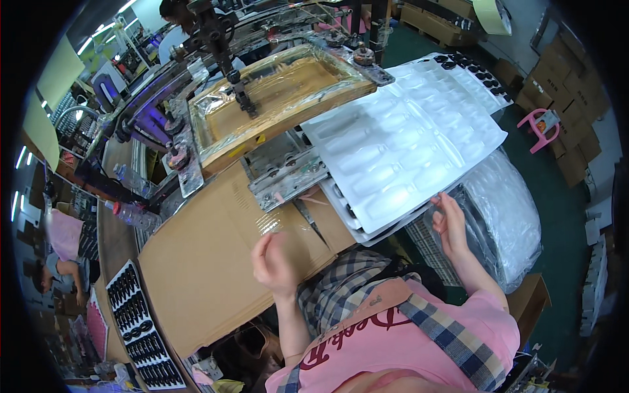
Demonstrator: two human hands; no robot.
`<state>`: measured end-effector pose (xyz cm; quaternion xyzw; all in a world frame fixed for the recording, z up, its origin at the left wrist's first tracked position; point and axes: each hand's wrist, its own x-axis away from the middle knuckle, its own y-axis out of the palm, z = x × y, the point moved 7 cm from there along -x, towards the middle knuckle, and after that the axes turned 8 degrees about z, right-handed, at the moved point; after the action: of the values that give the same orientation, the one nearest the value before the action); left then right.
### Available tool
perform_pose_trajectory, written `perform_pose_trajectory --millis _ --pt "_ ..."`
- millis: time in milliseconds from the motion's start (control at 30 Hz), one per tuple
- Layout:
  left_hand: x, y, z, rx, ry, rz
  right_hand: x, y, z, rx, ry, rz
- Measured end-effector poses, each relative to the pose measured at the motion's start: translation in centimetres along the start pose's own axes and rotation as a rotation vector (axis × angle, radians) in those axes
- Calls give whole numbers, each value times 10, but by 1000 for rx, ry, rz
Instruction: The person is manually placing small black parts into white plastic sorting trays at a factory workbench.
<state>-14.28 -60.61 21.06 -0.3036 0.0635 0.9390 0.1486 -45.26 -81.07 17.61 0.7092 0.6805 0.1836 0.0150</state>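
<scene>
White moulded tray (pixel 406 150) lying at the right hand's (pixel 449 226) fingertips, just beside a wooden frame (pixel 282 134).
The tray, thin glossy plastic pressed into bottle-shaped hollows, lies over other trays, its near edge toward the person, probably for easy reach; the right grip is loosely bent at that edge, though whether it pinches the rim I cannot tell. The left hand (pixel 275 262) curls, blurred, above flat brown cardboard (pixel 196 242), its grip's contents hidden; the cardboard perhaps shields the surface beneath. The frame, stretched with amber film-like sheeting, sits above a scuffed metal fixture (pixel 288 180), likely for alignment. Farther out, glossy black pieces fill a pale tray (pixel 144 327) in neat rows, and clear crinkled plastic wraps a bundle (pixel 504 216).
</scene>
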Motion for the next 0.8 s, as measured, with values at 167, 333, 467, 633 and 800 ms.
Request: perform_pose_trajectory --millis 167,333,467,633,800 --pt "19 47 21 20 54 -172 -30 -15 -23 -89 83 1" --pt "39 61 28 41 57 -280 -43 2 -47 -75 53 -164" --pt "48 70 31 106 16 -293 -49 -1 -70 -85 -152 -158" --pt "52 74 38 138 29 -337 -76 -42 -83 -296 -190 -5" --pt "53 70 33 126 36 -325 -130 -137 -74 -263 -21 159"
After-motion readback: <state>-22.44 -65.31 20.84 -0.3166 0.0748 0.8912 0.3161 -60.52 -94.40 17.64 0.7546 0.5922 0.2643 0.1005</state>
